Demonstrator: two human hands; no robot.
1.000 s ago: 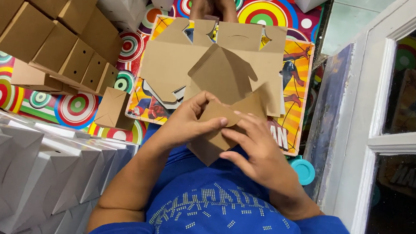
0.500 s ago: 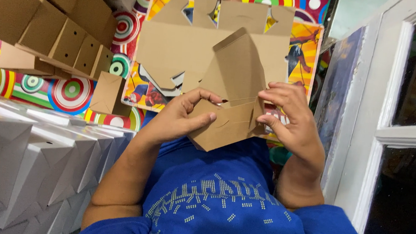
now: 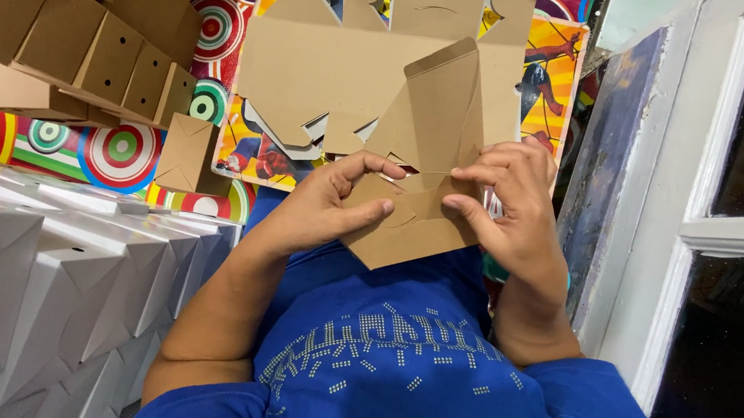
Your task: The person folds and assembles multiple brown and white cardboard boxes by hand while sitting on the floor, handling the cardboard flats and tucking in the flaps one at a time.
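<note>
Both of my hands hold one brown cardboard box blank (image 3: 431, 134), partly folded into shape, above my blue shirt. My left hand (image 3: 324, 201) grips its lower left, thumb pressing on the front flap. My right hand (image 3: 510, 202) pinches the right side where the flaps meet. Behind the piece lies a stack of flat brown box blanks (image 3: 313, 63) on a bright printed mat (image 3: 546, 81).
Folded brown boxes (image 3: 76, 35) are stacked at upper left, and one small brown box (image 3: 186, 152) lies loose on the mat. Rows of folded white boxes (image 3: 40, 271) fill the lower left. A white door frame with dark glass (image 3: 724, 228) stands on the right.
The box piece has been lifted and turned upright. My right hand has shifted from its lower edge up to the right side, and my left thumb now presses the front flap.
</note>
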